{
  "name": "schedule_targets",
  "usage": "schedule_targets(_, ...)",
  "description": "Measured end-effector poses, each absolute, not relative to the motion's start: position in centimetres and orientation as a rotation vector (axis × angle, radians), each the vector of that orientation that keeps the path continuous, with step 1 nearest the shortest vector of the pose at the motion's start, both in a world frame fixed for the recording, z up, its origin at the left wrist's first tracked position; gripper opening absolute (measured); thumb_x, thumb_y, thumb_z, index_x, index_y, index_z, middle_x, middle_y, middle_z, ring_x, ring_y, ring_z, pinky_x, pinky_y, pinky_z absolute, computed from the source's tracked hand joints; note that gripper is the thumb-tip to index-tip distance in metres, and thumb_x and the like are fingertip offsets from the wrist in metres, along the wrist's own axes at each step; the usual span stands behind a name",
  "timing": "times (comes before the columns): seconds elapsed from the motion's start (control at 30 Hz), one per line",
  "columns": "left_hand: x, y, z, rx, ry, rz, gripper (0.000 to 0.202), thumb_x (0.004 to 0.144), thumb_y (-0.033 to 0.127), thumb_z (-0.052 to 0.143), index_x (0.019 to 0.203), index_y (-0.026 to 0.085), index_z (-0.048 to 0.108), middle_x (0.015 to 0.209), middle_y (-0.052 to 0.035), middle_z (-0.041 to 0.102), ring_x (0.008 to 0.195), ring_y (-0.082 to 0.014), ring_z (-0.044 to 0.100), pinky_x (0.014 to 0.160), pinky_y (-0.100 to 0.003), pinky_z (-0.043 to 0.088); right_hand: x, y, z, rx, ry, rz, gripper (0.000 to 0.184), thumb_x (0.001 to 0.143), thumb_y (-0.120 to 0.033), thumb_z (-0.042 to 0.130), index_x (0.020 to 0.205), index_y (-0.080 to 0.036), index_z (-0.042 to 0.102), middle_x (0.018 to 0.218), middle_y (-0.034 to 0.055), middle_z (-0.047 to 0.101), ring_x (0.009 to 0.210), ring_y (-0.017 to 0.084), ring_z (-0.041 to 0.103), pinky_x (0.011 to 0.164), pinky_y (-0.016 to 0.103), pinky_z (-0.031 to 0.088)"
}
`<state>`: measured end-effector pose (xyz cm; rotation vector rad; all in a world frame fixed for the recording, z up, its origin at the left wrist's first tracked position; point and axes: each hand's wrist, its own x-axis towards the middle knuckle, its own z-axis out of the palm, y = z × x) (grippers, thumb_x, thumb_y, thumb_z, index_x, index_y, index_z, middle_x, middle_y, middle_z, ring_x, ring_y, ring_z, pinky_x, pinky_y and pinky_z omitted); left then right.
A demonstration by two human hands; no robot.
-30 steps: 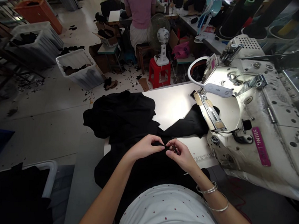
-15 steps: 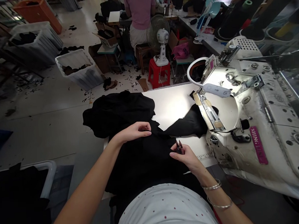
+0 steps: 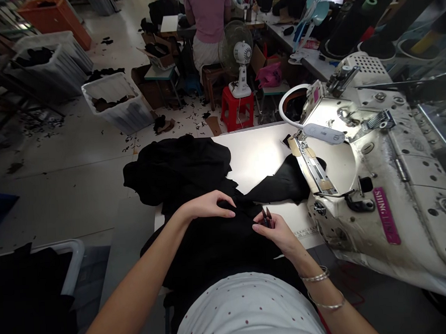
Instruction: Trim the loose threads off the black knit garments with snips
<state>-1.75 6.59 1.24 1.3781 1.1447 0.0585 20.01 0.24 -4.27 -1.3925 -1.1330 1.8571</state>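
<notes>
Black fabric (image 3: 212, 242) spreads over the white table and down onto my lap. Just above it is my left hand (image 3: 208, 206), thumb and forefinger apart with a small gap between them and nothing visible in it. My right hand (image 3: 279, 232) is closed around dark thread snips (image 3: 266, 217), their two pointed blades sticking up between thumb and fingers. Those fingers are beside the right edge of the fabric; whether they also pinch it I cannot tell. A bunched black pile (image 3: 181, 164) lies at the far left of the table, and a black piece (image 3: 280, 185) reaches toward the sewing machine.
The sewing machine (image 3: 388, 178) fills the right side, its white lamp (image 3: 323, 133) over the table (image 3: 252, 155). A crate of black cloth (image 3: 73, 267) stands at lower left. Beyond the table are a fan (image 3: 242, 61) on a red stool (image 3: 238, 109), a white bin (image 3: 125, 110) and a person (image 3: 208, 18).
My left hand has moved slightly right and nearer to me, and its thumb and forefinger have parted. The fabric beneath has shifted a little. My right hand with the snips has hardly moved.
</notes>
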Motion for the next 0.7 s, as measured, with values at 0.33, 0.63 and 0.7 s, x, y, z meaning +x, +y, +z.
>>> schedule_targets(0.33, -1.3, 6.2, 0.7, 1.288, 1.176, 0.11, 0.035, 0.067, 0.047, 0.064, 0.076, 0.013, 0.068, 0.07, -0.0008, 0.062, 0.065, -0.0117, 0.051, 0.059, -0.021, 0.037, 19.1, 1.2, -3.0, -1.242, -1.489, 1.473, 0.029, 0.089, -0.038, 0.04, 0.099, -0.019, 0.059, 0.089, 0.0066, 0.058, 0.086, 0.019, 0.055, 0.079, 0.032, 0.043)
schedule_targets(0.63, -1.3, 6.3, 0.4, 1.271, 1.094, 0.159, 0.032, 0.071, 0.041, 0.063, 0.084, 0.013, 0.07, 0.074, -0.0021, 0.065, 0.066, -0.0115, 0.051, 0.063, -0.021, 0.038, 17.2, 1.8, -3.5, -1.274, -1.233, 1.636, 0.02, 0.076, -0.035, 0.059, 0.079, -0.016, 0.056, 0.068, 0.0019, 0.057, 0.065, 0.015, 0.054, 0.063, 0.027, 0.042)
schedule_targets(0.7, -1.3, 6.2, 0.2, 1.269, 1.086, 0.178, 0.029, 0.071, 0.04, 0.063, 0.082, 0.014, 0.07, 0.075, -0.002, 0.066, 0.068, -0.0116, 0.052, 0.064, -0.021, 0.038, 16.9, 1.8, -3.6, -1.266, -1.207, 1.645, 0.02, 0.076, -0.035, 0.059, 0.078, -0.016, 0.057, 0.067, 0.0016, 0.057, 0.063, 0.014, 0.054, 0.061, 0.027, 0.042)
